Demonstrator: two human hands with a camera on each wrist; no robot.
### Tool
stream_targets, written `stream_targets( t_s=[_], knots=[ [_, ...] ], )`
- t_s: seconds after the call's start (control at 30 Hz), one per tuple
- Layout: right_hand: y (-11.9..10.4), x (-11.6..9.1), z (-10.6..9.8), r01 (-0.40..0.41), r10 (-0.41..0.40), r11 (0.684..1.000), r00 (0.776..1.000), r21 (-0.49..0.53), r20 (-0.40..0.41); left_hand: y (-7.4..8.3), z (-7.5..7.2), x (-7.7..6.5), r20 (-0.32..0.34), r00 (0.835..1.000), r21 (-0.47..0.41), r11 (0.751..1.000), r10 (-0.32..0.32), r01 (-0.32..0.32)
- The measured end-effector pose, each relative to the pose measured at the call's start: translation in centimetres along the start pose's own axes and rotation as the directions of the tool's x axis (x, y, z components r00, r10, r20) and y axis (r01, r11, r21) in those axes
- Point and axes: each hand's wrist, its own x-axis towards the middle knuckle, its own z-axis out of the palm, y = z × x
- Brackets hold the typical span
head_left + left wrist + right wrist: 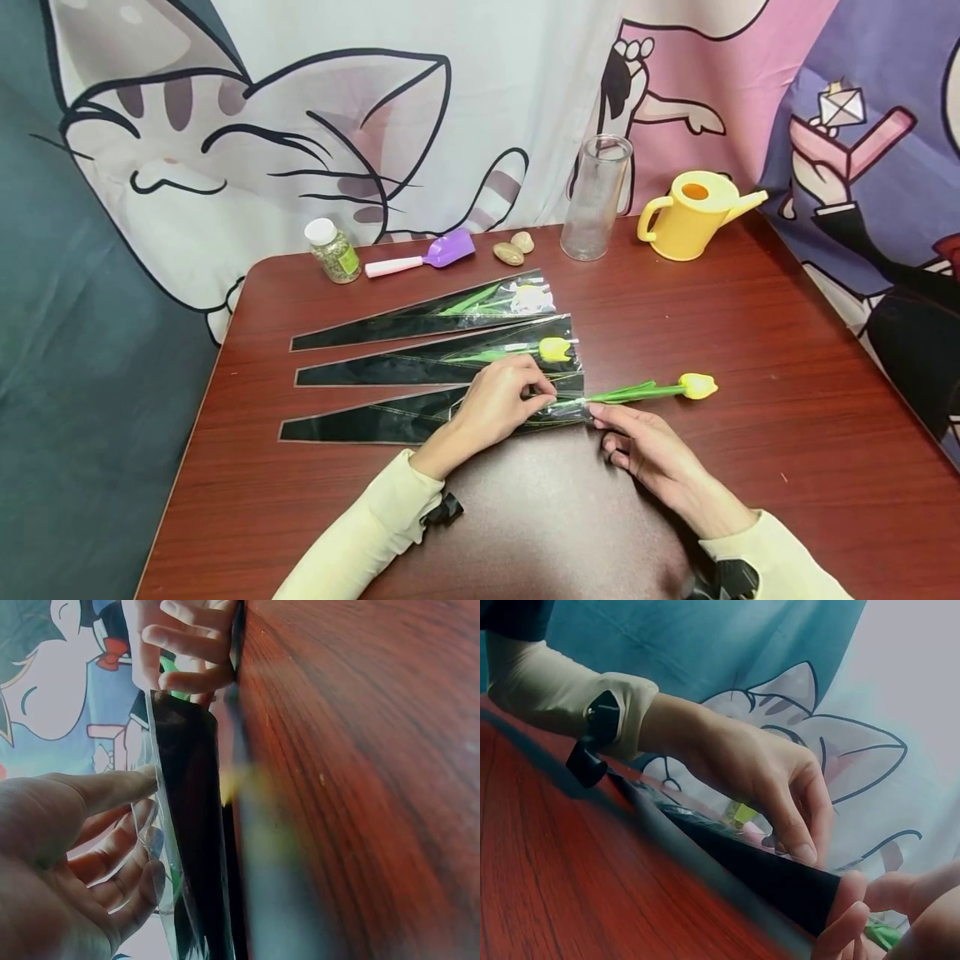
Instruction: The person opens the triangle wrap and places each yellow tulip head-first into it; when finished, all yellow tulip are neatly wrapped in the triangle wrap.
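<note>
The nearest black-and-clear flower sleeve [375,423] is raised at its wide right end. A yellow tulip [697,386] has its stem partly inside that sleeve, while its head and green leaf stick out to the right. My left hand [498,400] pinches the clear film near the opening, thumb and fingertips together in the right wrist view. At the sleeve's right edge, my right hand [656,458] pinches the rim beside the stem. In the left wrist view the dark back of the sleeve [187,772] stands edge-on between both hands.
Behind lie two more sleeves, a middle one [397,367] and a far one [375,331], each with a yellow tulip inside. Along the back stand a jar [333,252], purple scoop [448,248], two stones [510,252], glass vase [588,208] and yellow watering can [690,221].
</note>
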Motion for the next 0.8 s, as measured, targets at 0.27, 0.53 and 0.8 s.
stream_targets(
  t_s=[0.27, 0.53, 0.8],
  knots=[
    [-0.3, -0.8, -0.5, 0.043, -0.028, 0.99, 0.993, -0.132, 0.116, -0.2, 0.1, -0.3, -0.005, 1.0, -0.015, 1.0, -0.009, 0.009],
    [-4.3, -2.0, -2.1, 0.349, -0.293, 0.83, 0.937, -0.435, 0.192, -0.1, 0.0, -0.4, -0.01, 1.0, -0.025, 1.0, -0.016, 0.016],
    [-8.3, -1.6, -6.4, 0.566, -0.661, 0.102, 0.653, -0.818, 0.37, 0.0, 0.0, -0.5, -0.004, 1.0, -0.04, 0.999, -0.026, 0.026]
  ],
)
